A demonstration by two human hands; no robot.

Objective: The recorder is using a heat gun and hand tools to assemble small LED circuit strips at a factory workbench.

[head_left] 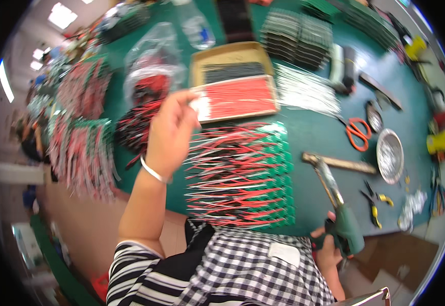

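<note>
Red wires (240, 94) lie in a shallow box (243, 117) beyond the wired green boards (283, 176) on the bench (311, 132); the left hand (169, 135) is at the box's left end, fingers bent, but blur means I cannot tell whether they pinch a wire. Fingers of the right hand (328, 251) wrap a green gun (350, 229); lifting single wires by their ends and keeping the metal barrel (329, 183) off the boards should work best

A head-worn fisheye looks down — close above the green table (316, 133)
</note>
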